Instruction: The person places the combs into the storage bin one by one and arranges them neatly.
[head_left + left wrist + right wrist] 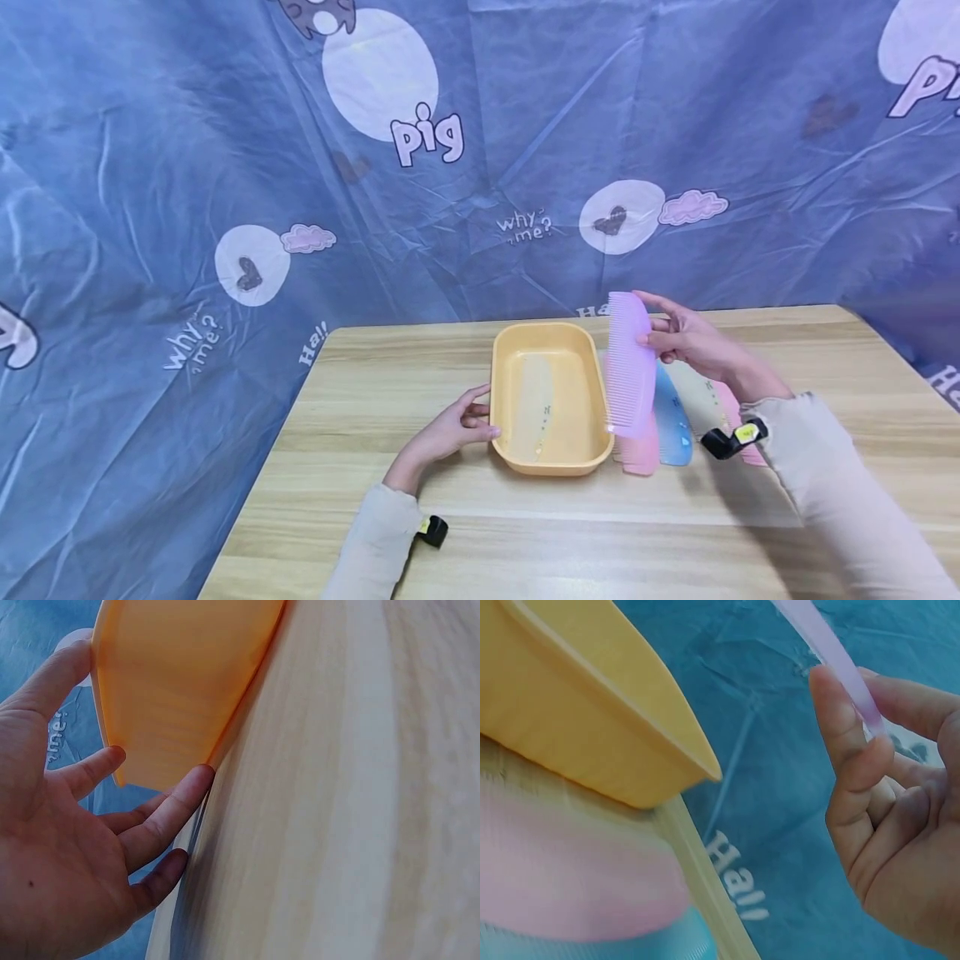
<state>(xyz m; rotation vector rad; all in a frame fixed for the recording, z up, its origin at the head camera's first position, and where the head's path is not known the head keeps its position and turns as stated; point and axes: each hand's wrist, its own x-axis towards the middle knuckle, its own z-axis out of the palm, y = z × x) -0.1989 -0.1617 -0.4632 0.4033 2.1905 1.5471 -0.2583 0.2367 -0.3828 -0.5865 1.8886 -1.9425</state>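
My right hand [693, 340] pinches a purple comb [630, 375] near its upper end, thumb on one face and fingers behind. The comb is raised, teeth toward the left, and overlaps the right rim of a yellow plastic tray [585, 392] in the head view. In the right wrist view only part of the purple comb [838, 664] shows between the fingertips. My left hand [453, 429] touches the tray's left side, its thumb at the rim and its loosely spread fingers against the outer wall [172, 690]. A whitish translucent comb [535, 400] lies inside the tray.
Right of the tray lie a pink comb [639, 446], a blue comb [675, 425], a pale comb [696, 392] and another pink comb [752, 454], partly covered by my right arm. A blue printed curtain [480, 167] hangs behind the wooden table [360, 500].
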